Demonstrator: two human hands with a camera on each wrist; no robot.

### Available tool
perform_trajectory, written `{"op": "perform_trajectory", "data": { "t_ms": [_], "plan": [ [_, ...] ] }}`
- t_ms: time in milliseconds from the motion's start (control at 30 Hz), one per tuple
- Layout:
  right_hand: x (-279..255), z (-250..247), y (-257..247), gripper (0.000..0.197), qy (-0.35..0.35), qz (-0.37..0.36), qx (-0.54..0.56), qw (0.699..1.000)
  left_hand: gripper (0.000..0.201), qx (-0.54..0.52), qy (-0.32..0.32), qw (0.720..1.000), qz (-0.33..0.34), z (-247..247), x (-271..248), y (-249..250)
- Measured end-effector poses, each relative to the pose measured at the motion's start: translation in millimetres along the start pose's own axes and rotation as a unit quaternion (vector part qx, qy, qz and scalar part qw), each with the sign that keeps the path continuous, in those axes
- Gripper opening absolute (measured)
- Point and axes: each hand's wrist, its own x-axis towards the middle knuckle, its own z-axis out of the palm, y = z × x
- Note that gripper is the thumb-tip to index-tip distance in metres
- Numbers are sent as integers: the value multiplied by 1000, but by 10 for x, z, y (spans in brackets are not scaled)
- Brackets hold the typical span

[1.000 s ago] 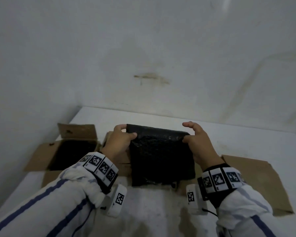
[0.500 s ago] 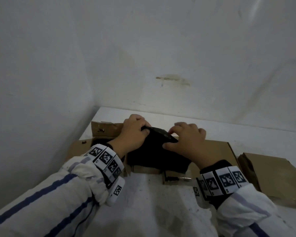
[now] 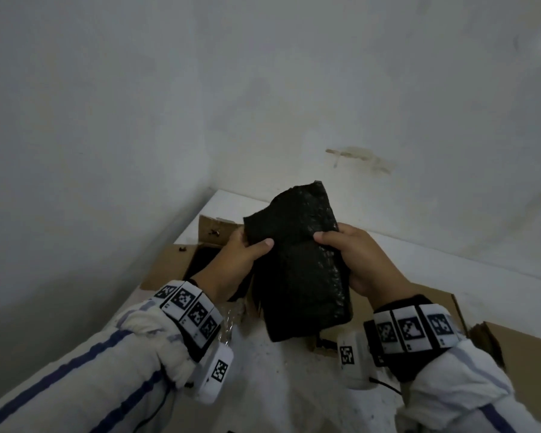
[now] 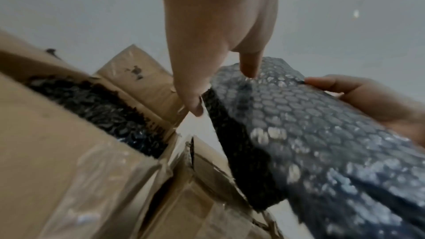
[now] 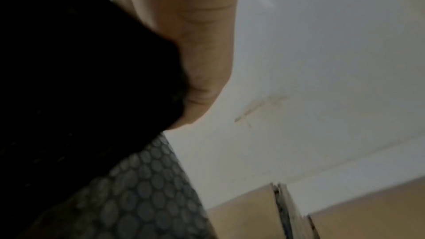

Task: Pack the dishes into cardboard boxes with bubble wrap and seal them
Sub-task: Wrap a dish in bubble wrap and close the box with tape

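A folded pad of black bubble wrap (image 3: 303, 264) is held up above the table, tilted, between both hands. My left hand (image 3: 241, 260) grips its left edge, thumb on the front face. My right hand (image 3: 353, 254) grips the right edge, fingers curled round it. In the left wrist view the bubble wrap (image 4: 310, 134) fills the right side, with the left hand (image 4: 207, 43) pinching its top corner and the right hand (image 4: 358, 94) behind. Below left stands an open cardboard box (image 3: 169, 270) lined with black bubble wrap (image 4: 92, 101). The right wrist view shows the bubble wrap (image 5: 138, 188) against my palm (image 5: 195, 61).
A white table (image 3: 281, 385) sits in a corner between white walls (image 3: 263, 89). Flattened cardboard (image 3: 525, 348) lies at the right, and another cardboard piece (image 3: 425, 295) lies under my right hand. A box flap (image 3: 213, 229) stands up at the back.
Both hands had pressed the black bubble wrap down at the box; now they have lifted it up and turned it more upright. The head view has swung left.
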Motion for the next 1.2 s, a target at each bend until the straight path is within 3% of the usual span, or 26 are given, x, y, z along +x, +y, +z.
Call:
{"op": "perform_trajectory", "data": {
  "t_ms": [67, 167, 367, 533, 600, 667, 733, 767, 900, 1000, 1067, 1133, 1200],
  "plan": [
    [31, 20, 44, 19, -41, 12, 67, 997, 38, -71, -24, 996, -49, 17, -45, -45],
    [71, 59, 130, 22, -73, 28, 84, 993, 32, -102, 1, 989, -104, -41, -112, -71],
    [36, 217, 260, 37, -170, 99, 104, 975, 44, -103, 48, 988, -102, -328, -282, -179],
    [52, 459, 317, 87, -263, 139, 152, 943, 50, -172, 33, 982, -71, -384, -381, -178],
    [110, 533, 329, 77, -257, 146, 164, 941, 46, -178, 39, 981, -67, -478, -386, -120],
    [157, 615, 322, 51, -224, 119, 167, 953, 29, -150, 67, 986, -41, -599, -382, -63],
    [212, 700, 327, 31, -161, 50, 118, 979, 23, -90, 109, 990, -23, -743, -366, -26],
    [250, 729, 356, 33, -125, 19, 78, 989, 22, -59, 129, 990, -20, -832, -344, -28],
    [290, 819, 452, 74, -25, -105, -103, 989, 26, 79, 211, 974, 9, -1122, -242, -73],
    [273, 900, 460, 67, -60, -162, -243, 955, 25, 165, 301, 938, 43, -1206, -193, -64],
    [283, 932, 451, 65, -107, -143, -290, 940, 21, 238, 330, 912, 50, -1223, -208, -30],
    [304, 961, 454, 67, -147, -102, -346, 921, 7, 312, 292, 901, 79, -1266, -207, -18],
    [317, 997, 453, 62, -148, -67, -400, 902, 16, 340, 224, 908, 96, -1308, -201, 2]
  ]
}}
